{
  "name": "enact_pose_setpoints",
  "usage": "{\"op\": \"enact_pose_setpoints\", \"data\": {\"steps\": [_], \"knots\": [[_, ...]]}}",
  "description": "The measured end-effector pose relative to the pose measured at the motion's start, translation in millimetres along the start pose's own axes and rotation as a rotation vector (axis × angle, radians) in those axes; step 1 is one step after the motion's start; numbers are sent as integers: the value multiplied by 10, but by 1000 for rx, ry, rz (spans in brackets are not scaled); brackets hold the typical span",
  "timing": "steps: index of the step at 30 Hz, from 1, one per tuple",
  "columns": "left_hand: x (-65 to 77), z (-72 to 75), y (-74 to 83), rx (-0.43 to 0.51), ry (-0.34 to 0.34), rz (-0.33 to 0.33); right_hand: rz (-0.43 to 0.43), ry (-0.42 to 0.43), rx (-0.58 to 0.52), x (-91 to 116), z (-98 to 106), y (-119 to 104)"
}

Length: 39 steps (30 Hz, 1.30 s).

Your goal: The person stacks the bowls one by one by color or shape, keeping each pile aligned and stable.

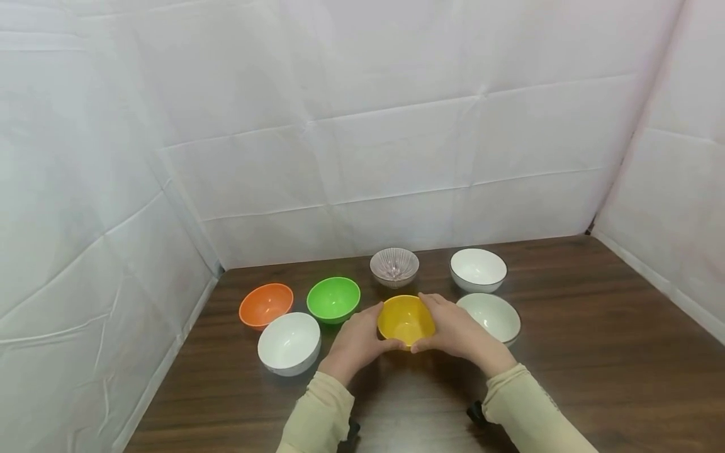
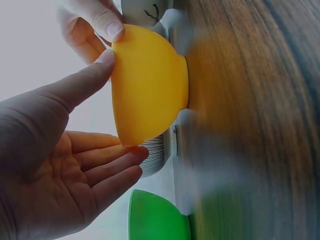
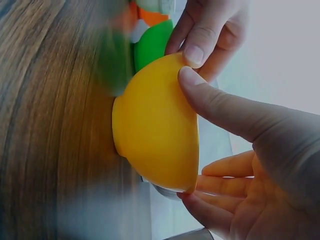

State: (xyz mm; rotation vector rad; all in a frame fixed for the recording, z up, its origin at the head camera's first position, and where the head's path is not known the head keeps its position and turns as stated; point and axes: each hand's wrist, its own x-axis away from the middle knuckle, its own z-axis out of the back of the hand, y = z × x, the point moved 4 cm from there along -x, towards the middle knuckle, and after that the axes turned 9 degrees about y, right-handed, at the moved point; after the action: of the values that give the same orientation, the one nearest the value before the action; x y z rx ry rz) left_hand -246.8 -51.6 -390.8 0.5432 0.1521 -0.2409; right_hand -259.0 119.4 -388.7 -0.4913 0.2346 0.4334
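Observation:
A yellow bowl [image 1: 406, 322] stands upright at the middle of the group, between both hands. My left hand [image 1: 358, 340] holds its left side, thumb at the near rim and fingertips at the far side. On the other side my right hand [image 1: 455, 328] grips the rim the same way, the two thumbs almost meeting at the front. In the left wrist view the yellow bowl [image 2: 147, 85] has its foot at the wood tabletop. The right wrist view shows the thumb and fingertips of the right hand [image 3: 250, 165] at the rim of the bowl [image 3: 160, 122].
Left of the hands are a green bowl [image 1: 333, 300], an orange bowl [image 1: 266, 306] and a white bowl [image 1: 289, 343]. A striped bowl [image 1: 394, 267] sits behind. A dark-rimmed white bowl [image 1: 478, 270] and a pale bowl [image 1: 491, 316] stand right, the latter close to the right hand. White sheeting [image 1: 362, 157] surrounds the wooden table [image 1: 600, 327].

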Motion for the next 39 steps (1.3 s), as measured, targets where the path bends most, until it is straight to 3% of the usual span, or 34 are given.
{"op": "enact_pose_setpoints", "data": {"steps": [11, 26, 39], "knots": [[-8, 77, -58, -12, -18, -18, -15, -8, -14, -5, -27, 13], [-1, 447, -170, 76, 69, 7, -20, 5, -24, 0, -45, 38], [-4, 703, -464, 80, 171, 46, -14, 6, -22, 2, -41, 33]]}}
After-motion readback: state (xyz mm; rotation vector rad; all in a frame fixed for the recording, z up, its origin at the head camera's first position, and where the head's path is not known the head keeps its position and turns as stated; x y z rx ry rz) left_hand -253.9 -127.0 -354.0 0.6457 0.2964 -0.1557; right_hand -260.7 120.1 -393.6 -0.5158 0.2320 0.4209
